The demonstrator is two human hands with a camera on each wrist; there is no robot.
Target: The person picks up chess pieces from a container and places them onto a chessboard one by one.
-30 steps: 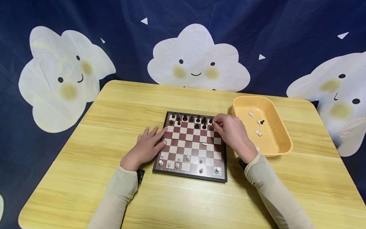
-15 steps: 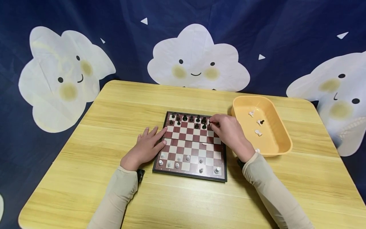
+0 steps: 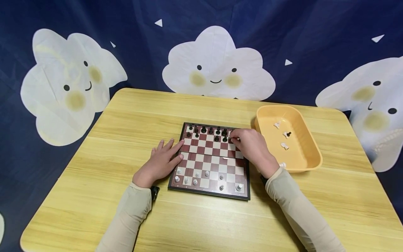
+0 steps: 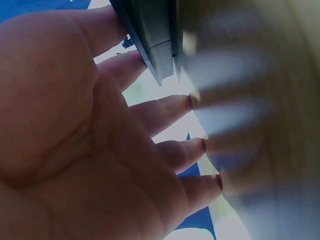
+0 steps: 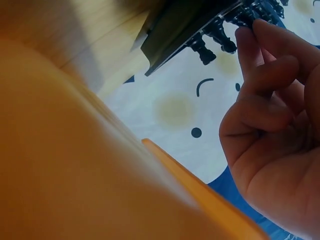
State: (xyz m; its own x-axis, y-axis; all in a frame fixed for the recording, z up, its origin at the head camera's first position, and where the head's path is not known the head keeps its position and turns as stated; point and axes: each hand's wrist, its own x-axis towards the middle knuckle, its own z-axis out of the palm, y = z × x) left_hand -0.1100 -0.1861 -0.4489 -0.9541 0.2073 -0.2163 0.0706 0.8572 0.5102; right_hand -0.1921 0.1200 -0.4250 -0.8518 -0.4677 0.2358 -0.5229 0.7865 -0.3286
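Note:
A brown-and-white chessboard [image 3: 201, 157] with a dark rim lies on the table. Across its far side stand several black chess pieces [image 3: 204, 130], and several white chess pieces [image 3: 207, 173] are spread over its near side. My left hand [image 3: 160, 161] rests at the board's left edge, fingers spread, with thumb and index finger touching the rim; in the left wrist view the other fingertips [image 4: 197, 145] meet the tabletop. My right hand [image 3: 253, 145] is at the far right corner, thumb and index finger pinching a small black chess piece [image 3: 231, 139], mostly hidden by the fingers.
To the right of the board sits a yellow plastic bin [image 3: 310, 147] holding several white pieces [image 3: 284, 146] and a black one [image 3: 289, 134]. Its near left wall lies close to my right forearm. A dark blue cloud-print curtain [image 3: 141, 52] hangs behind the table [image 3: 151, 115].
My right hand has shifted slightly left and nearer along the board's far right corner, its fingertips now close to the front black row. The left hand has stayed in place.

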